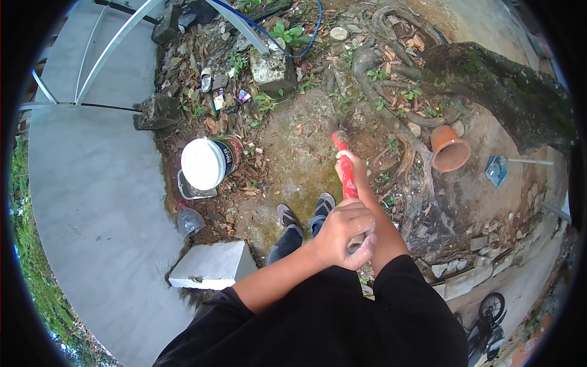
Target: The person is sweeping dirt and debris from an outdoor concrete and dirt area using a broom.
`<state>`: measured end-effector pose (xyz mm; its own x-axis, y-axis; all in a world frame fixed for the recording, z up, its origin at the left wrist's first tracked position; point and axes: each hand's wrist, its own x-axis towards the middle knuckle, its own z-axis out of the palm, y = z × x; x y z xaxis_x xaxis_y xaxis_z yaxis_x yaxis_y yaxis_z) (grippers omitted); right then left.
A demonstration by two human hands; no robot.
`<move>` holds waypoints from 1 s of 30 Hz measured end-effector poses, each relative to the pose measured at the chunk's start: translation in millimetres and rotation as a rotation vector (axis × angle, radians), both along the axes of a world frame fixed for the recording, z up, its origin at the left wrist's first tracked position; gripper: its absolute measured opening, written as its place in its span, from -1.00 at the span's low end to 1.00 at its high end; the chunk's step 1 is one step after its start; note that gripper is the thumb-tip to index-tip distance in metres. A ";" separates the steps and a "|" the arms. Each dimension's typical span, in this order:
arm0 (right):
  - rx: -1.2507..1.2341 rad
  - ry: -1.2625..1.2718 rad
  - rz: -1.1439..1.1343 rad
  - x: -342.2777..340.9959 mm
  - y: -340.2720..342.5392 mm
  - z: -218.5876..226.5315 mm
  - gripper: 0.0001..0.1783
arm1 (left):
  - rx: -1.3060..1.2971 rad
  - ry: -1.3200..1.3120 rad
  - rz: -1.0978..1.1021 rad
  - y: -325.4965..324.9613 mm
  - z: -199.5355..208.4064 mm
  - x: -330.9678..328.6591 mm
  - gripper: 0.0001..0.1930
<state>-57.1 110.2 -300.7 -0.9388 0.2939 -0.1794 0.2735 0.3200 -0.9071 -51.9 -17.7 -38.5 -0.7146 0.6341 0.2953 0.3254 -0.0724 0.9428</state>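
Both of my hands grip a red pole [348, 178] smeared with white, which slants down and away from my body. My left hand [343, 235] is closed around its near end, close to my chest. Farther along, my right hand [353, 164] wraps the shaft. Beyond it the pole's tip is brownish and points at bare soil beside the tree roots [391, 116]. Something dark and thin shows at that tip, but its kind is unclear. My feet in sandals [287, 215] stand on mossy ground just left of the pole.
Left: a white-topped bucket [203, 164], a clear plastic bottle [189, 220], a pale concrete block [214, 266] and a grey slab [92, 202]. Right: a terracotta pot [450, 149], a blue dustpan [496, 171] and a mossy trunk [501, 92]. A blue hose [320, 27] curves at the top.
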 end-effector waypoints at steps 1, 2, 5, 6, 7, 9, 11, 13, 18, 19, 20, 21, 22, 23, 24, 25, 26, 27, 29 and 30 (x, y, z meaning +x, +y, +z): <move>-0.065 0.030 0.050 -3.4 -14.0 11.6 -0.75 | -0.004 0.001 0.014 -5.2 7.0 2.5 -0.85; -0.054 -0.013 0.044 -2.4 -22.7 24.9 -0.74 | 0.015 0.040 0.012 -9.4 17.3 7.2 -0.85; 0.036 0.029 0.025 0.5 -32.3 77.4 -0.75 | 0.076 0.105 0.008 -16.9 62.3 23.5 -0.84; 0.117 0.107 0.005 2.3 -32.5 83.9 -0.75 | 0.088 0.094 0.019 -17.8 72.5 28.2 -0.84; 0.118 0.107 0.011 -2.2 -30.1 82.0 -0.75 | 0.089 0.093 0.025 -18.8 68.4 26.6 -0.84; 0.066 0.027 -0.085 -22.8 -16.6 72.3 -0.75 | 0.106 0.092 0.032 -20.8 43.9 17.0 -0.84; -0.081 -0.074 -0.071 -30.3 -20.8 49.8 -0.75 | 0.043 0.032 0.055 -26.0 3.0 5.0 -0.83; 0.031 0.086 0.095 -27.4 -28.1 18.7 -0.75 | 0.039 0.003 0.129 -30.0 0.0 -4.2 -0.81; -0.005 -0.046 0.265 -5.8 -94.2 98.7 -0.77 | 0.118 0.111 0.166 -56.6 66.5 10.5 -0.77; 0.067 -0.050 0.230 5.1 -102.8 115.4 -0.78 | 0.122 0.101 0.133 -67.4 79.0 17.3 -0.74; 0.029 -0.006 0.155 14.5 -108.8 122.6 -0.78 | 0.175 0.079 0.113 -78.7 89.5 24.2 -0.74; 0.030 -0.008 0.163 26.7 -112.5 129.5 -0.78 | 0.204 0.072 0.078 -93.6 97.7 26.6 -0.74; 0.089 -0.031 0.106 37.9 -112.5 137.4 -0.78 | 0.252 0.053 0.072 -106.2 98.5 27.6 -0.74; 0.147 -0.052 0.049 42.3 -112.8 141.0 -0.78 | 0.297 0.034 0.066 -118.3 97.8 27.6 -0.74; 0.155 -0.053 0.052 44.9 -110.6 132.7 -0.78 | 0.331 -0.010 0.012 -129.4 88.1 25.1 -0.76; 0.201 -0.097 -0.037 52.1 -109.5 112.9 -0.77 | 0.321 -0.060 -0.032 -140.5 72.3 21.2 -0.78; 0.252 -0.144 -0.129 60.8 -111.2 93.8 -0.76 | 0.330 -0.118 -0.032 -146.9 49.8 21.4 -0.77; 0.254 -0.147 -0.124 61.5 -127.5 81.6 -0.76 | 0.290 -0.121 0.012 -155.6 26.9 20.1 -0.77; 0.204 -0.282 -0.099 53.1 -176.2 51.8 -0.75 | 0.213 -0.141 0.027 -183.2 10.2 15.7 -0.81; -0.006 -0.307 -0.101 57.1 -192.4 15.5 -0.74 | 0.196 -0.107 0.037 -190.0 8.8 12.6 -0.80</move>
